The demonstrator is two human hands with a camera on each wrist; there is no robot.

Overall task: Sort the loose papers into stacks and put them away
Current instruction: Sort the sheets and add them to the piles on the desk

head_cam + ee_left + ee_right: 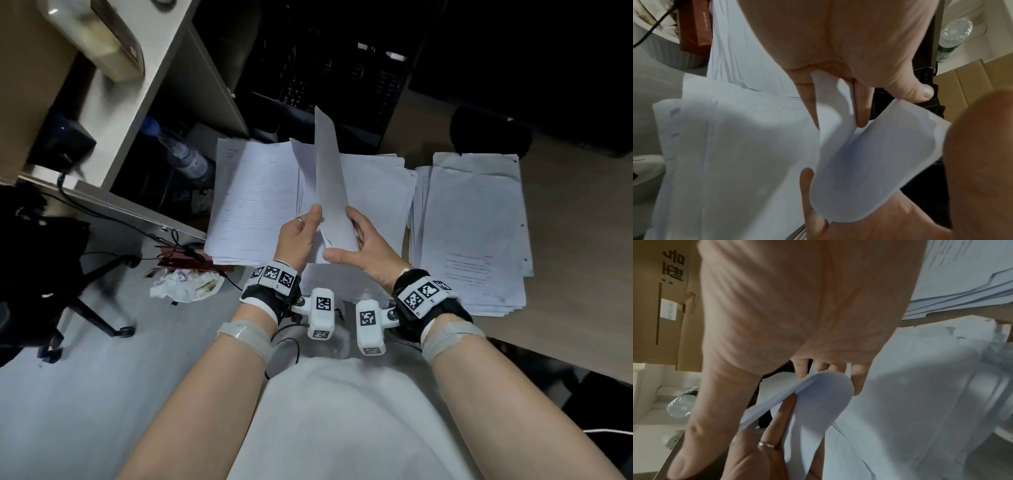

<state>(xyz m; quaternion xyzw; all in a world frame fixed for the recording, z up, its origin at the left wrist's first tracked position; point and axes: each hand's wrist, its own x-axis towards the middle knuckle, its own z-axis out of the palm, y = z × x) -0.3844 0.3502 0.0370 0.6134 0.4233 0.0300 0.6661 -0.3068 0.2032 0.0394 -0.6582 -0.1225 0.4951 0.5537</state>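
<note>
In the head view both hands hold a white sheet of paper (329, 178) upright over the desk. My left hand (301, 236) pinches its lower left edge; in the left wrist view the fingers (861, 110) clamp a curled sheet (869, 159). My right hand (368, 246) cups the lower right corner, with the fingers along the edge and the thumb spread underneath. The right wrist view shows the fingertips (801, 371) on the curved sheet (824, 395). Three paper stacks lie behind: left (253, 198), middle (380, 192), right (472, 219).
The wooden desk (568, 274) carries the stacks, with a black round object (489, 137) behind them. A plastic bottle (185, 157) lies in the white shelf unit (137, 85). On the floor at left are a waste bin (186, 286), cables and a chair base (85, 298).
</note>
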